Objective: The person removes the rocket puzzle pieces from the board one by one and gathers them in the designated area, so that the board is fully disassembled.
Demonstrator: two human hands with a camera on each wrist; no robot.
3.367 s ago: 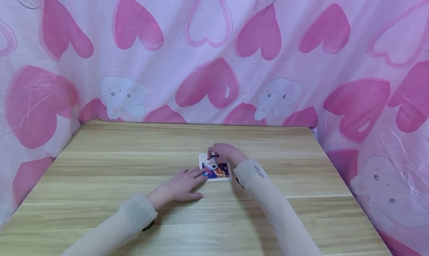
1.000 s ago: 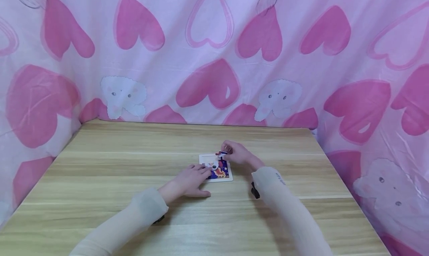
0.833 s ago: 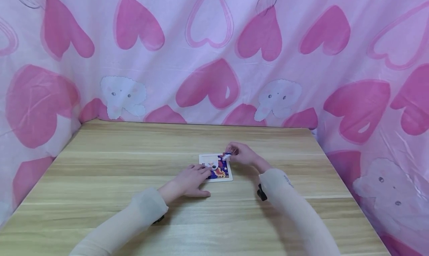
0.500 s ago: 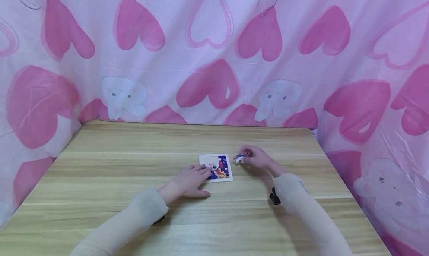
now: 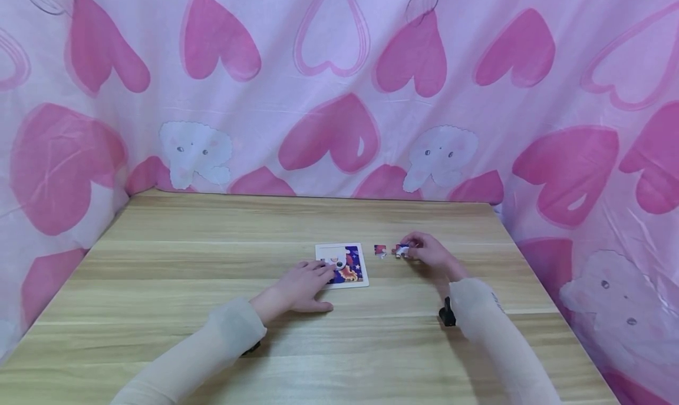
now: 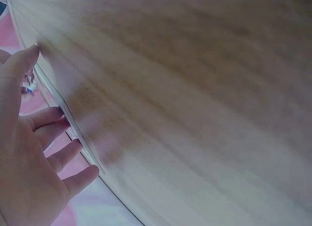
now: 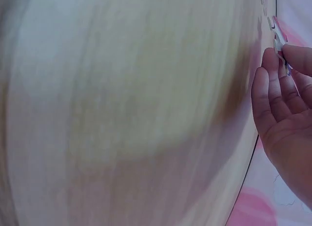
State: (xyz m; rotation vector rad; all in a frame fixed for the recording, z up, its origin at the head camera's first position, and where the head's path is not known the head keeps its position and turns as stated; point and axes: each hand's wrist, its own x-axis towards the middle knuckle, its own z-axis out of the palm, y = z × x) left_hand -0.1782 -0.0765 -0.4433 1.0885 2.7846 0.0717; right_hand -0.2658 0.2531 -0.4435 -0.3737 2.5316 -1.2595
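A small white-framed jigsaw puzzle point(image 5: 365, 270) lies flat in the head view, with purple, red and orange pieces in its right part and a pale area at its upper left. My left hand point(image 5: 294, 287) rests its spread fingers on the puzzle's left side, hiding part of it. To the right, my right hand point(image 5: 431, 254) pinches a jigsaw piece point(image 5: 401, 250) just over the table; in the right wrist view the piece point(image 7: 279, 38) shows edge-on between thumb and fingers. Another jigsaw piece point(image 5: 379, 250), red and dark, lies between the puzzle and that hand.
The wood-grain table point(image 5: 254, 222) runs back to a pink curtain point(image 5: 239, 116) printed with hearts, which also hangs along both sides. A black wrist strap part point(image 5: 447, 312) shows under the right sleeve.
My right hand has lifted away from the puzzle and moved right, still pinching a piece. One piece now lies on the table behind it. My left hand has stayed on the puzzle this last second.
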